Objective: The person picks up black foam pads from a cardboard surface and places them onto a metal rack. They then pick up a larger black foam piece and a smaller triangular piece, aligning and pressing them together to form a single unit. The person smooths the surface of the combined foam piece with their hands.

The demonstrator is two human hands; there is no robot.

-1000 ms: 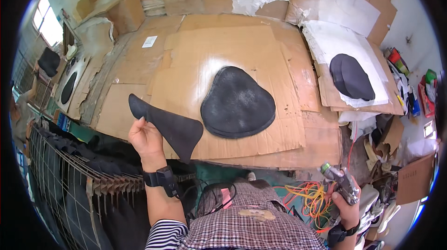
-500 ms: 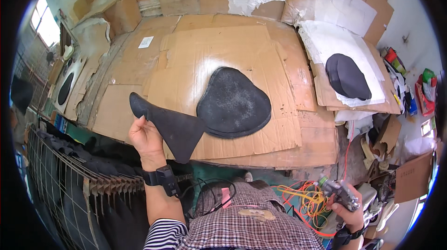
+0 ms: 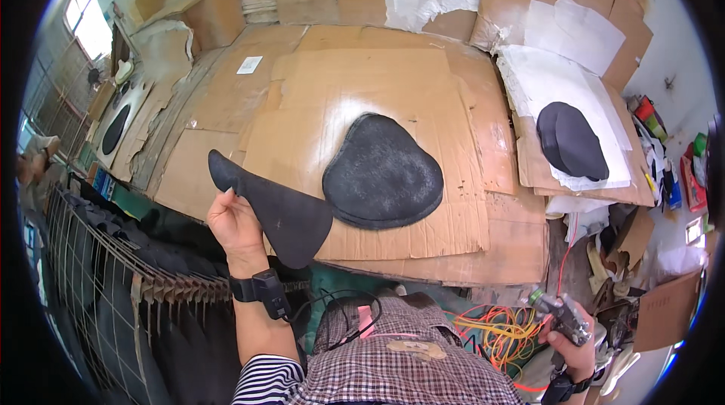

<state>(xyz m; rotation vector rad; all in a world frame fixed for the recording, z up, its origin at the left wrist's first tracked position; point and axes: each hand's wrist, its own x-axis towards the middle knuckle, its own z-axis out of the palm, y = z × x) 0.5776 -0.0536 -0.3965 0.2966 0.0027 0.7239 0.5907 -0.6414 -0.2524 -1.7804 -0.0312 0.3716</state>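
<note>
Left hand pinches a thin, matte-black, curved-edged sheet by its edge near a brown cardboard-covered table; likely light, pliable, best held rimwise. Right hand wraps a grey metal, green-fitted, gun-like tool.

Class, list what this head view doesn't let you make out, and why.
All in the head view:
Far face of the black sheet in the left hand: turned away.
Part of the handheld tool: covered by the right hand.
Number of dark pieces at lower left: overlapping, in shadow.
</note>
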